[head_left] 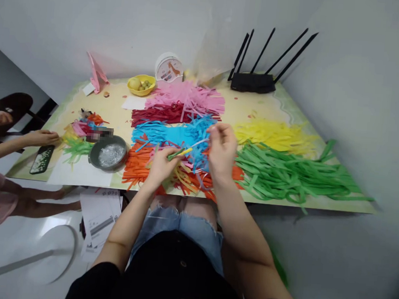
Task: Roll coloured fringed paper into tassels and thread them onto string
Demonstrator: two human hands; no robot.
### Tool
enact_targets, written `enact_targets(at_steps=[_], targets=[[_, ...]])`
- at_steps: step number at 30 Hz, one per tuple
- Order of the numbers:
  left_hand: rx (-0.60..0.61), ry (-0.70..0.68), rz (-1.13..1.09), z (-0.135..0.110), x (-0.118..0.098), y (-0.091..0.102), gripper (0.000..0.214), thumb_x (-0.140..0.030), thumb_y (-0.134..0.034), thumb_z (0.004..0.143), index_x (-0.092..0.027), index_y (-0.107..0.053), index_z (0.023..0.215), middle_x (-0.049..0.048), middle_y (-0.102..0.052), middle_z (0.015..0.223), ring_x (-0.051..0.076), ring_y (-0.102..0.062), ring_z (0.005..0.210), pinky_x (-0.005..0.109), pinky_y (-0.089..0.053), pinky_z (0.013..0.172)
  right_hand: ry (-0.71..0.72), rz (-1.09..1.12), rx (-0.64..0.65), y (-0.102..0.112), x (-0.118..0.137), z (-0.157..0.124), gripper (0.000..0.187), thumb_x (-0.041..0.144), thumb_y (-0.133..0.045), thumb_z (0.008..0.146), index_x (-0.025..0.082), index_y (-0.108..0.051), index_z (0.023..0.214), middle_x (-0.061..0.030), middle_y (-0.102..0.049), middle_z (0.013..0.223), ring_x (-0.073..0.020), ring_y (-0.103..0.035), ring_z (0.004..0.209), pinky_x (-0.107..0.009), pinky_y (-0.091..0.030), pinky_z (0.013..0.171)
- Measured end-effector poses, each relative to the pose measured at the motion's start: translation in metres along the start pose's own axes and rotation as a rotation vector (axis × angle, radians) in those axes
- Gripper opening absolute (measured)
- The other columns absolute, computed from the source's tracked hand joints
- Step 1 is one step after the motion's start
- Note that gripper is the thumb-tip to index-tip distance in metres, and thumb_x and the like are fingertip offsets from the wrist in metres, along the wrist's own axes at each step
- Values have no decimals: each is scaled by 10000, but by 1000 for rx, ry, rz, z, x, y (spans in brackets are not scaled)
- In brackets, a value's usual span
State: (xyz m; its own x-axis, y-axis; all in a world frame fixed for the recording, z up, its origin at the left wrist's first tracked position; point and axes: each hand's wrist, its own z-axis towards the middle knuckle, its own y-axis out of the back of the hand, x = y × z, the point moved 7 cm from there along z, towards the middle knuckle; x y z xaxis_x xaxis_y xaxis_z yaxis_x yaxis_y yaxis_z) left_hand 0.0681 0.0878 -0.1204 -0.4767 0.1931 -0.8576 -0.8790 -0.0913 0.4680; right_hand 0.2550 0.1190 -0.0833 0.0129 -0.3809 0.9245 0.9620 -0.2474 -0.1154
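And here's the table [268,109], pale yellow with green edging, loaded with colour. Biggest spread of all: the green strips [284,172], long, flat, looping ribbons heaped at the right, some ends trailing over the near edge. Orange strips [136,163] run along the front, straight and fringed, with pale and pink pieces scattered across them. Yellow strips [276,135] fluff out just behind the green. Then come the blue strips [174,136], flat in the middle and ruffled at both ends, the pink strips [190,96] at the back, and a dark red band [161,113] lying between those two.

Black router [253,83] behind, five antennas up! Now the hands: right hand [223,147] above the blue, thumb and fingertips pinched together on a thin pale end; left hand [163,167] over the orange, fingers closed round the other end. Off to the left, the grey bowl [99,163] holds something clear and shiny; a white tub [169,69] with a giraffe picture stands by the pink, beside a yellow bowl [143,93] of fruit.

And the slimmest thing here, the strand [185,152], stretched between the two hands: green at the left fist, bright yellow next, then a narrow whitish line slanting up to the right fingertips. Whether it's one piece or several, I can't tell.
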Motion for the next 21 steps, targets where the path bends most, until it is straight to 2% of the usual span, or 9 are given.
enact_targets(at_steps=[2,4,5,7,9,12,15,18,21], targets=[[-37,15,-19,5,7,7,157,-218,-682,836,-175,-785,946,82,-783,1030,253,-705,1021,398,-505,981,11,73,-83,12,3,7,272,507,-552,917,252,-460,942,13,-580,749,-110,-404,529,-249,-334,506],[-137,-3,-53,9,8,20,194,-215,-669,830,-183,-782,984,99,-761,1133,262,-672,1126,412,-478,1039,-15,87,-36,15,2,11,288,519,-575,905,263,-451,949,36,-557,685,-97,-345,464,-248,-279,460],[-175,-5,-85,9,7,25,204,-230,-666,830,-183,-777,995,98,-760,1123,254,-679,1097,394,-496,1010,-44,79,23,12,0,11,297,524,-594,891,263,-465,952,40,-552,671,-94,-344,450,-249,-274,448],[-161,33,-179,10,5,28,217,-307,-679,836,-178,-760,991,69,-757,950,198,-694,831,315,-548,803,-112,72,162,3,-4,5,310,518,-629,860,256,-502,965,32,-570,687,-96,-387,452,-253,-306,444],[-67,92,-308,9,2,23,287,-425,-685,843,-178,-734,980,10,-659,732,118,-554,560,245,-476,573,-156,54,269,-8,-7,-6,302,491,-646,843,240,-538,974,13,-613,741,-105,-462,493,-259,-371,478],[36,126,-484,6,-4,15,387,-554,-598,885,-182,-696,933,-29,-481,624,89,-405,496,220,-369,480,-157,-28,373,-21,-2,-24,256,449,-633,857,217,-604,959,-1,-642,747,-134,-554,587,-282,-442,572],[27,64,-430,3,-12,17,390,-549,-562,912,-181,-694,915,-21,-480,645,104,-426,554,225,-378,518,-152,-66,470,-31,10,-38,244,414,-604,885,212,-632,1019,27,-582,637,-146,-552,592,-293,-437,604],[29,-11,-256,0,-22,17,364,-490,-566,927,-168,-719,1000,9,-604,728,135,-530,660,249,-446,643,-161,-39,506,-34,18,-45,254,360,-581,902,231,-540,1117,72,-500,588,-126,-472,523,-276,-377,559],[45,-61,-161,-2,-32,15,348,-431,-541,949,-156,-725,1057,41,-686,808,181,-630,805,278,-484,780,-168,-1,515,-34,19,-46,250,317,-576,908,257,-452,1117,91,-478,597,-117,-435,512,-264,-342,546]])
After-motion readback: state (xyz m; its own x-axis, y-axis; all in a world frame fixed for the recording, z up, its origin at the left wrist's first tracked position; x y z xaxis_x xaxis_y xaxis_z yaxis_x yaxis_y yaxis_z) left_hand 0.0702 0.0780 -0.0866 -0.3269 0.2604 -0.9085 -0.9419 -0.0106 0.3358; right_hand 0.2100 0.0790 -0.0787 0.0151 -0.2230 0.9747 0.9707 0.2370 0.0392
